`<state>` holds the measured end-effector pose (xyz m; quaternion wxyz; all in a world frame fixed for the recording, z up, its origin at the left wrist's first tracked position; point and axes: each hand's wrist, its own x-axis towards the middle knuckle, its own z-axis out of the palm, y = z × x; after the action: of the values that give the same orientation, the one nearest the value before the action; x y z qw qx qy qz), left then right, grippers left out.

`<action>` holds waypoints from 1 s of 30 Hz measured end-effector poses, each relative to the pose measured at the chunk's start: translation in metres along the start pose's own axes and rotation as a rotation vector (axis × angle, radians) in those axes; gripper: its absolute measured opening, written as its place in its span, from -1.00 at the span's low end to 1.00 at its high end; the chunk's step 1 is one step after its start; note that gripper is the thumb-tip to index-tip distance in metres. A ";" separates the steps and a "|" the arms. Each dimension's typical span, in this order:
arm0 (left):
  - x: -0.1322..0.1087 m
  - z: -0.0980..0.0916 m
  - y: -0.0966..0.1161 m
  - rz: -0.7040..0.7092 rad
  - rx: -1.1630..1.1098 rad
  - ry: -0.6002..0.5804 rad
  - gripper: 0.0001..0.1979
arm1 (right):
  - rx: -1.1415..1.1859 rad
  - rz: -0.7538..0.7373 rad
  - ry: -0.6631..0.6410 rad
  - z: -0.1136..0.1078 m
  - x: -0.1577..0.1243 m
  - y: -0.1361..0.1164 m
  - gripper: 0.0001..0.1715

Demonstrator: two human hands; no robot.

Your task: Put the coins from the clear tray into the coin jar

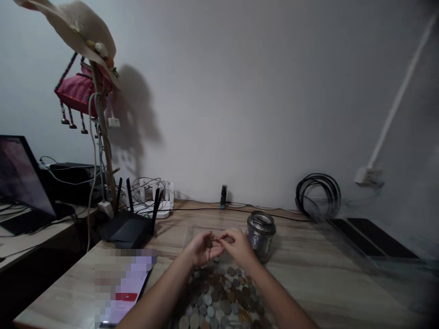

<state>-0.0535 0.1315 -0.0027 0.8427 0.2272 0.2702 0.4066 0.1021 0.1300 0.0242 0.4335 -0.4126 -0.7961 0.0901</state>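
Note:
My left hand (pixel 203 249) is turned palm up and cupped, with what look like coins (pixel 209 243) resting in it. Thumb and fingers of my right hand (pixel 237 246) are pinched together at the left fingertips, on what seems to be a small coin, mostly hidden. Below both hands spreads a heap of loose coins (pixel 219 299), silver, copper and gold in colour, lying between my forearms. A metal-lidded jar (pixel 261 235) with a slot in its top stands upright just beyond my right wrist.
A clear plastic tray (pixel 190 232) lies behind my hands. To the left are a black router (pixel 128 228) and a phone or tablet (pixel 132 292) with a lit screen. A small dark bottle (pixel 223 196), coiled black cable (pixel 317 196) and two dark panels (pixel 373 237) sit along the wall.

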 end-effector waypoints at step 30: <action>-0.020 0.017 0.003 0.175 -0.074 -0.228 -0.46 | -0.131 -0.199 -0.266 0.017 -0.004 -0.019 -0.82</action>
<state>-0.0548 0.1147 0.0167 0.8371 0.2633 0.1368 0.4596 0.0792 0.1185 0.0213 0.3035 -0.3433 -0.8875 0.0483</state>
